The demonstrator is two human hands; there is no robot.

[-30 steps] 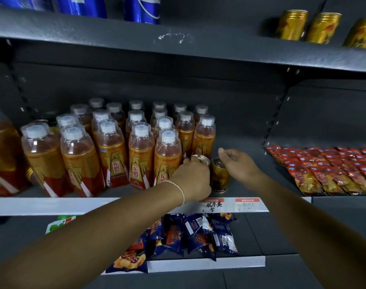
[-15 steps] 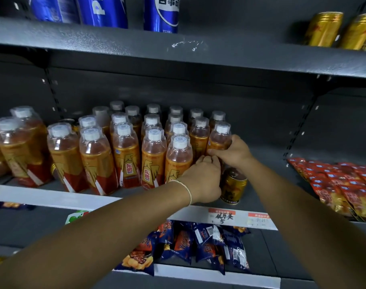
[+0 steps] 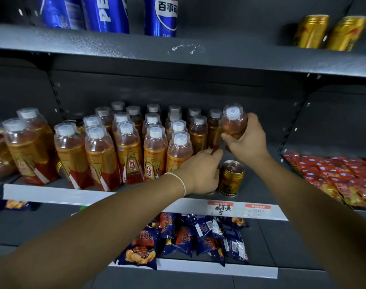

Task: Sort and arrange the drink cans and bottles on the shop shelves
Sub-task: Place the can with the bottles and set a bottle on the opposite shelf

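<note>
- I see the right hand (image 3: pixel 249 142) wrapped round an orange bottle (image 3: pixel 233 124), just right of the bottle rows (image 3: pixel 152 142).
- Gold can (image 3: pixel 231 178) stands below that grip, touching the left hand (image 3: pixel 200 174).
- Left hand's hold: cannot tell.

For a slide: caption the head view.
Right hand grips a bottle; left hand reaches beside a gold can on the shelf.

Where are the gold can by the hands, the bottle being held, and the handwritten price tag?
gold can (image 3: pixel 231 180), head view, its label side.
held bottle (image 3: pixel 233 123), head view, clear shoulder below cap.
handwritten price tag (image 3: pixel 220 209), head view, the handwriting.
</note>
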